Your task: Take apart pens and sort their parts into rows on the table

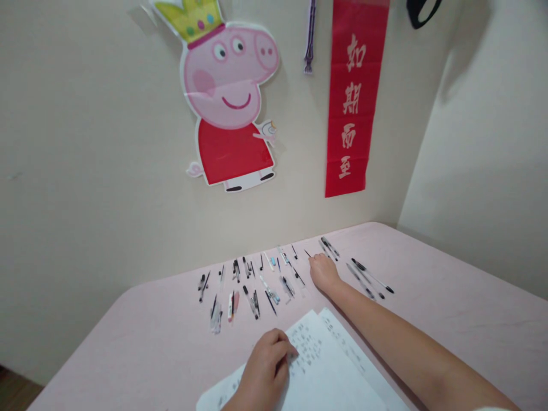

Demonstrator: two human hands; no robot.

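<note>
My right hand (324, 271) reaches to the far side of the table, its fingers closed on a thin dark pen refill (307, 253) whose end sticks out to the left. Nearer to me, my left hand (270, 363) rests on the written sheets of paper (329, 371) with its fingers curled inward; what they hold, if anything, is hidden. Left of my right hand, taken-apart pens, caps and refills lie in small groups, among them a pink-and-white pen (230, 307) and a black-capped pen (251, 301).
A pink-covered table (141, 337) stands against the wall. Right of my right hand lie several clear pens with black caps (371, 277) and another pen group (329, 248). On the wall are a cartoon pig cutout (235, 148) and a red banner (355, 114).
</note>
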